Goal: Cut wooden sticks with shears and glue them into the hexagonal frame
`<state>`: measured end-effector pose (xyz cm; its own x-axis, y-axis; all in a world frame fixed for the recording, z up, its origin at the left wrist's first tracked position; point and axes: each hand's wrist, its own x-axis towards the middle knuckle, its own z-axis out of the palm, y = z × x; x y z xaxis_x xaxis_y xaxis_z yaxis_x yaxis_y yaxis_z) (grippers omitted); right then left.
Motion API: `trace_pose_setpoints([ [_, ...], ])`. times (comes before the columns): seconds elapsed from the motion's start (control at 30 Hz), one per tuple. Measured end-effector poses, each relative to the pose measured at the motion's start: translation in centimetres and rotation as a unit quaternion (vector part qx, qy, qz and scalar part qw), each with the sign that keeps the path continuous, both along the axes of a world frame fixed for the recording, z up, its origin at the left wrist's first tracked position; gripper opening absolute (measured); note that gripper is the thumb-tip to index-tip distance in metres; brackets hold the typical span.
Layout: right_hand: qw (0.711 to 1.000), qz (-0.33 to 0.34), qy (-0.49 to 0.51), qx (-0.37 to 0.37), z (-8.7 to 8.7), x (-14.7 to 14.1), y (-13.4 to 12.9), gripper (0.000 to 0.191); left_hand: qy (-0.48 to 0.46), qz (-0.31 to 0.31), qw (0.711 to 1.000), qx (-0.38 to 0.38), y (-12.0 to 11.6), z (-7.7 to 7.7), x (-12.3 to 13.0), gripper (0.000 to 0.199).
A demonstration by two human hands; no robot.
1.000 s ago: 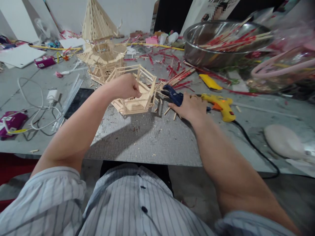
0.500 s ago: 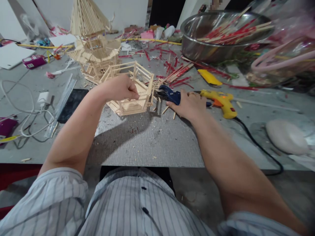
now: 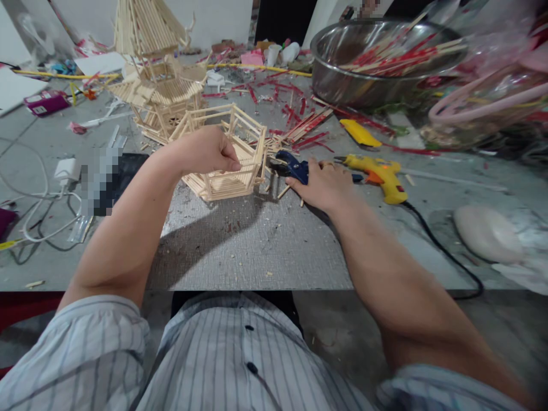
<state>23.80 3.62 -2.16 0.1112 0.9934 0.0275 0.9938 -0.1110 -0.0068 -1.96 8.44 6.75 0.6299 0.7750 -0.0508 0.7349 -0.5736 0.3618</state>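
Note:
My left hand (image 3: 214,151) is closed in a pinch over the near side of a small wooden stick frame (image 3: 229,181); its fingertips touch or hold a thin stick there, partly hidden by the fingers. My right hand (image 3: 327,185) is wrapped over the handles of dark blue cutting pliers (image 3: 295,167), which lie on the table with their jaws toward the frame. Loose short sticks (image 3: 283,191) lie beneath and beside the pliers. Behind my left forearm stands a taller stick pavilion (image 3: 148,34) with a pointed roof.
A yellow glue gun (image 3: 377,171) with a black cord lies right of my right hand. Behind it are a yellow object (image 3: 360,133) and a steel basin (image 3: 355,80) holding red-marked sticks. Red scraps (image 3: 293,114) litter the back. White cables (image 3: 40,194) and a dark phone (image 3: 131,171) are at left.
The view has shifted slightly, moving the table's objects a little to the left. Both hands keep nearly the same poses at the frame and the pliers.

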Motion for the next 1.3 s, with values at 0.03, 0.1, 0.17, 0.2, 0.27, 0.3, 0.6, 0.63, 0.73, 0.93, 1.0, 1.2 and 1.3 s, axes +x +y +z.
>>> trace_pose_setpoints([
  [0.03,1.000,0.006,0.009,0.004,0.1,-0.1,-0.2,0.076,0.000,0.001,1.000,0.000,0.0,0.0,0.0,0.032],
  [0.1,0.999,0.015,0.027,0.014,0.4,-0.3,-0.5,0.075,-0.001,-0.002,1.000,0.002,-0.1,0.1,0.0,0.032],
  [0.17,0.999,0.021,0.039,0.022,0.6,-0.4,-0.7,0.073,-0.002,-0.010,1.000,0.002,-0.1,0.1,0.0,0.032],
  [0.2,0.998,0.024,0.041,0.029,0.7,-0.5,-0.8,0.072,-0.003,-0.014,1.000,0.000,-0.1,0.2,0.0,0.032],
  [0.27,0.997,0.035,0.046,0.060,0.8,-0.4,-0.9,0.068,-0.003,-0.020,1.000,-0.004,-0.1,0.2,-0.1,0.032],
  [0.3,0.994,0.045,0.052,0.081,0.8,-0.4,-1.0,0.064,-0.001,-0.018,1.000,-0.006,0.0,0.2,-0.1,0.032],
  [0.6,0.917,0.240,0.159,0.276,0.3,-2.0,-0.9,0.038,0.022,-0.010,1.000,-0.017,0.1,0.1,-0.1,0.034],
  [0.63,0.910,0.257,0.168,0.278,0.5,-2.5,-0.9,0.038,0.022,-0.009,1.000,-0.019,0.0,0.1,-0.1,0.034],
  [0.73,0.900,0.288,0.189,0.266,1.5,-3.8,-0.7,0.038,0.018,-0.007,1.000,-0.020,-0.1,0.2,0.0,0.035],
  [0.93,0.899,0.310,0.214,0.222,2.6,-5.2,-0.2,0.033,0.012,-0.035,0.999,-0.022,0.1,0.1,-0.2,0.035],
  [1.0,0.898,0.311,0.220,0.221,2.4,-5.3,0.1,0.031,0.012,-0.040,0.999,-0.023,0.2,0.0,-0.2,0.035],
  [1.2,0.891,0.311,0.244,0.225,1.9,-5.3,0.1,0.027,0.018,-0.034,0.999,-0.032,0.1,0.2,-0.1,0.035],
  [1.3,0.888,0.309,0.257,0.224,1.7,-5.4,0.1,0.027,0.016,-0.025,0.999,-0.037,-0.1,0.5,0.1,0.034],
])
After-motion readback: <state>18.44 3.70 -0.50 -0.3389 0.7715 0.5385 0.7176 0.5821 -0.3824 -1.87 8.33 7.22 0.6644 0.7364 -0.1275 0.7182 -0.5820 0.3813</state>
